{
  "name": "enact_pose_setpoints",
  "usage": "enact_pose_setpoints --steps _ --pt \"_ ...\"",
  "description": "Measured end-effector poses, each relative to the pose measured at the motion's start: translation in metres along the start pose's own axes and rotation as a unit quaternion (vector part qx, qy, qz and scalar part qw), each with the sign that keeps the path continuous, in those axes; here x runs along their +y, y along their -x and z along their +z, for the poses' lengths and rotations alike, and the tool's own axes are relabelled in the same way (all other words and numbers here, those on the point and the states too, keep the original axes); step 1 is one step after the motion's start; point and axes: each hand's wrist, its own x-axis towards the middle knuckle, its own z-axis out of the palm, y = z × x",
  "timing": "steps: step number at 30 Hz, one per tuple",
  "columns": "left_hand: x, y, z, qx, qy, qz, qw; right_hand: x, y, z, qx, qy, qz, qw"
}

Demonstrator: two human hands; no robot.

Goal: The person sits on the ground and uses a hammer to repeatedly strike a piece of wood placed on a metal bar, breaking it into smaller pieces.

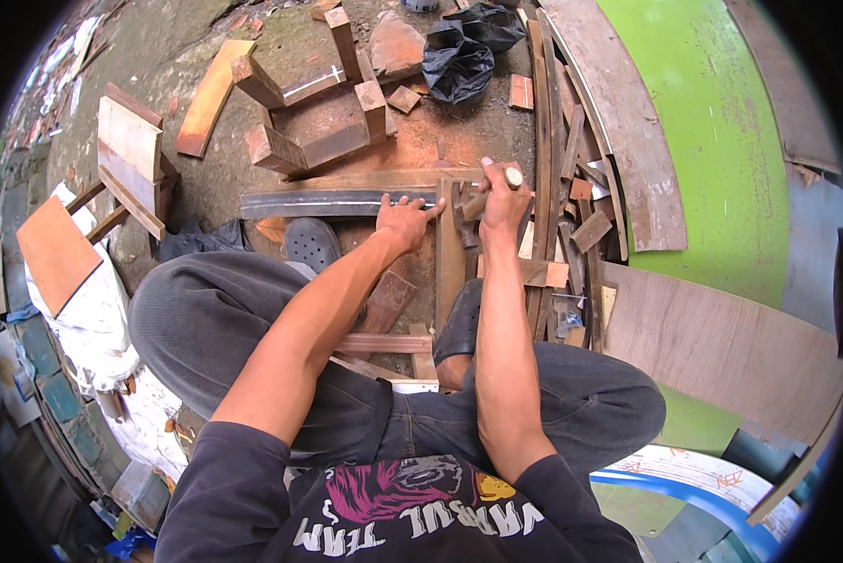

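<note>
My left hand (406,223) lies with its fingers spread on a long dark wooden beam (318,205), which runs crosswise in front of my feet. Its fingertips reach close to the top of a brown plank (449,258) that points toward me. To the right of that plank, my right hand (504,202) is closed round a tool, whose round pale handle end (513,176) sticks up out of the fist. The tool's working end is hidden below the hand. A lighter wooden strip (375,179) lies just beyond the dark beam.
Beyond the beam stands a wooden frame with upright legs (320,150). Black plastic bags (457,64) lie at the back. Long timbers and offcuts (542,141) line the right side, beside a green panel (712,122). A wooden piece with a light board (128,141) stands at left.
</note>
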Motion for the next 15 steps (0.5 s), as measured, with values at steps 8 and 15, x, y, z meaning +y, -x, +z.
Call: enact_pose_setpoints --steps 8,15 --pt "-0.001 -0.002 -0.004 0.002 -0.010 -0.003 1.000 0.002 0.013 -0.001 0.026 -0.040 -0.026 0.999" --pt "-0.002 0.001 0.006 0.013 -0.002 0.004 1.000 0.001 0.020 -0.008 0.027 -0.015 -0.034 0.999"
